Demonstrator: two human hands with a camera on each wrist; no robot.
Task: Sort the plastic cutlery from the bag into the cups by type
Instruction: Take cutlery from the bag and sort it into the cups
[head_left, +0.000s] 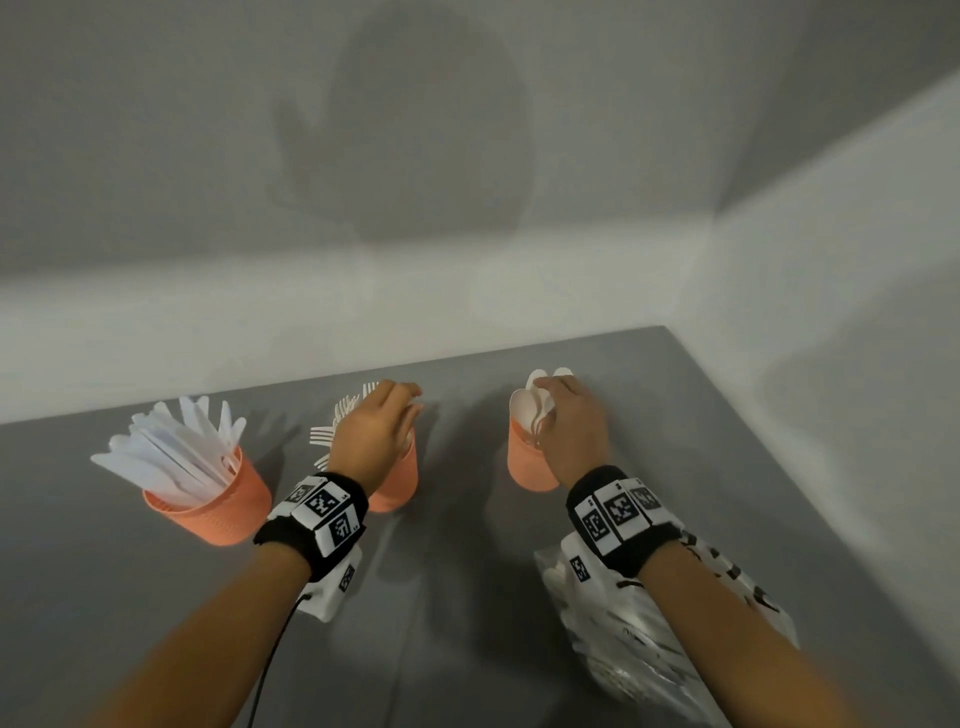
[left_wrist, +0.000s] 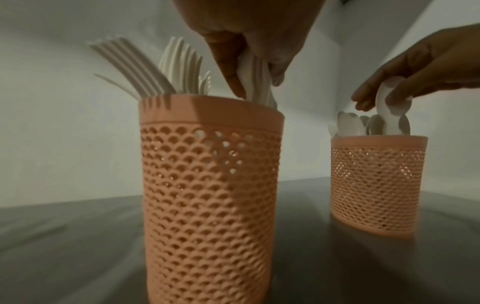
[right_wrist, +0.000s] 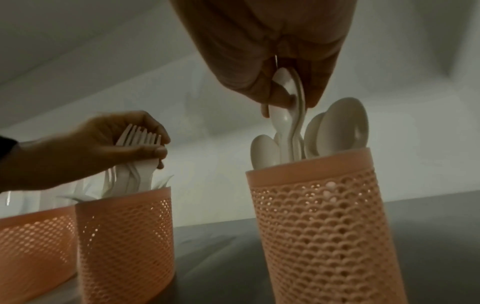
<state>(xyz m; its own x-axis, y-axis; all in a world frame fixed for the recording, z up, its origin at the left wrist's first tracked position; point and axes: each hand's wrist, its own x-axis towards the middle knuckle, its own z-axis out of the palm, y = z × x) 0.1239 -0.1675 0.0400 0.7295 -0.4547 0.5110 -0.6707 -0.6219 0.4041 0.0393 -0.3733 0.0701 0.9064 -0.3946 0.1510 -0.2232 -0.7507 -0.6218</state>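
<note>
Three perforated orange cups stand in a row on the grey table. The left cup (head_left: 218, 506) holds several white knives (head_left: 171, 452). Over the middle cup (left_wrist: 210, 185) my left hand (head_left: 382, 421) grips a bunch of white forks (right_wrist: 139, 144), handles down inside the cup. Above the right cup (right_wrist: 327, 226) my right hand (head_left: 569, 421) pinches a few white spoons (right_wrist: 288, 111) by their bowls, their handles in the cup among other spoons (right_wrist: 342, 125). The plastic cutlery bag (head_left: 639, 639) lies under my right forearm.
White walls meet in a corner behind the cups and run along the table's right edge (head_left: 810, 499). A black cable (head_left: 270, 660) hangs from my left wrist band. Bare grey tabletop (head_left: 457, 597) lies between my forearms.
</note>
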